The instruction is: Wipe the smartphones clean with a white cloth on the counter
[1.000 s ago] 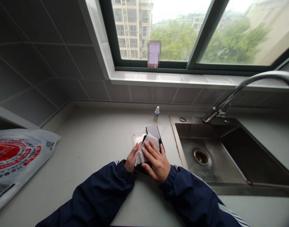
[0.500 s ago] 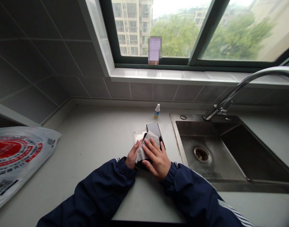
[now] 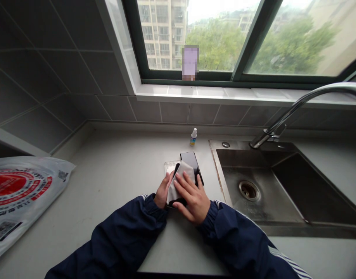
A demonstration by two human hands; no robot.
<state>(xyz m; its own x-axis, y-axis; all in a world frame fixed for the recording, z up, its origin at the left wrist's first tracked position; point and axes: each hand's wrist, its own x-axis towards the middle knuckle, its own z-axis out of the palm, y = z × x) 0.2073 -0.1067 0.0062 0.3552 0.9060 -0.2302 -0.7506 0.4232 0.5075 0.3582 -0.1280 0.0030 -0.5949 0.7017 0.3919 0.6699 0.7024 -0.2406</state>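
Observation:
A black phone [image 3: 192, 162] lies on the grey counter [image 3: 120, 182], just left of the sink. My left hand [image 3: 162, 192] grips the phone's near left edge, fingers curled round it. My right hand [image 3: 192, 197] lies flat on a pale grey cloth [image 3: 178, 181] and presses it onto the screen, fingers stretched forward. The cloth covers the lower half of the phone. A clear phone case [image 3: 169, 166] lies under or beside the phone at its left.
A small dropper bottle [image 3: 193, 137] stands by the back wall. The steel sink [image 3: 253, 186] with its tap [image 3: 285, 116] fills the right. A white plastic bag with red print [image 3: 18, 193] lies at the far left. The counter's front edge is below my sleeves.
My right hand and the cloth have shifted slightly toward me along the screen. The left hand keeps its hold. The view tilted a little between the first two frames.

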